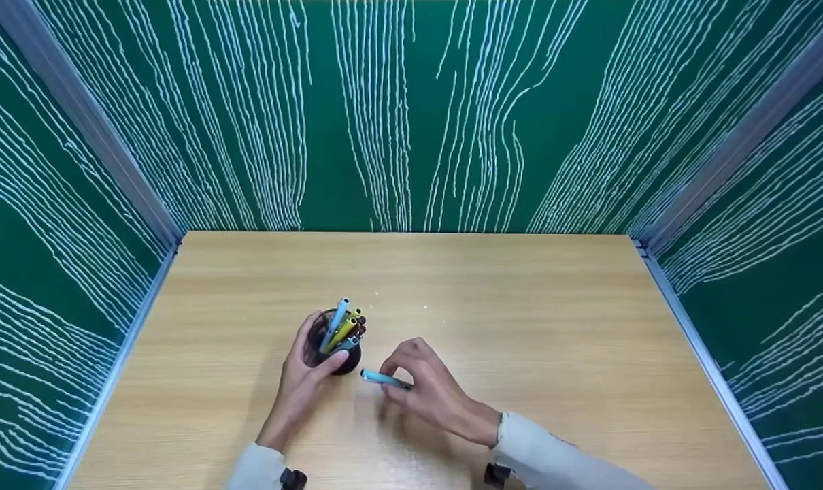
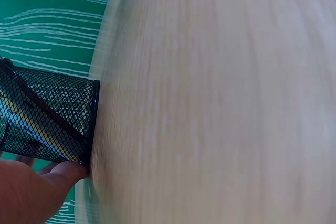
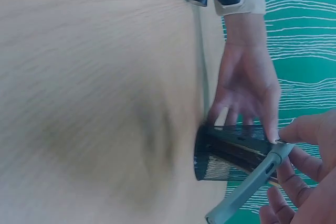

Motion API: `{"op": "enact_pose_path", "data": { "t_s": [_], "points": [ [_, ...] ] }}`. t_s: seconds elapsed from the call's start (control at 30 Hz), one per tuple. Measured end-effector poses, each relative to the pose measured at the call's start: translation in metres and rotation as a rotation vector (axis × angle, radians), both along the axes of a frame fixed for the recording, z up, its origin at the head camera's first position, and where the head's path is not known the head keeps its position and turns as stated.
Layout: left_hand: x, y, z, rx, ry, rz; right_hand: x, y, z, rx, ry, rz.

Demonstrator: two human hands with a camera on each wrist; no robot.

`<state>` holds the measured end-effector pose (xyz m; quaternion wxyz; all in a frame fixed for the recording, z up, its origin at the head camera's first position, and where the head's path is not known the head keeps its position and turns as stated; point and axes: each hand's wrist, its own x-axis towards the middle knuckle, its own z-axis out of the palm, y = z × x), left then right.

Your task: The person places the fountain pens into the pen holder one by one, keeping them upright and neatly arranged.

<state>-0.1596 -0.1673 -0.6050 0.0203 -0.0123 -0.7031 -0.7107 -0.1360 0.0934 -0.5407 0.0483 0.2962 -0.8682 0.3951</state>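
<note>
A black mesh pen cup (image 1: 345, 363) stands upright on the wooden table, left of centre. My left hand (image 1: 300, 384) grips it from the left, thumb on the near side. In the left wrist view the mesh cup (image 2: 58, 106) has its base on the tabletop, and pens show through the wall. Blue, yellow and brown pens, among them a yellow pen (image 1: 342, 335), stick out of the top. To the right of the cup, my right hand (image 1: 439, 395) pinches a light blue pen (image 3: 247, 187) between thumb and fingers, above the table and apart from the cup in the head view.
Several tiny pale specks lie on the table (image 1: 520, 306) beyond the cup. Green walls (image 1: 425, 136) with wavy white lines and grey corner posts enclose the table at the back and both sides.
</note>
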Motion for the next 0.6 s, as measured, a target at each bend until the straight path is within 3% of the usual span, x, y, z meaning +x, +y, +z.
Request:
{"op": "enact_pose_path", "data": {
  "t_s": [0.6],
  "points": [
    [-0.001, 0.001, 0.0, 0.017, -0.002, -0.012, -0.005, 0.001, 0.027, -0.055, 0.063, 0.022]
  ]
}}
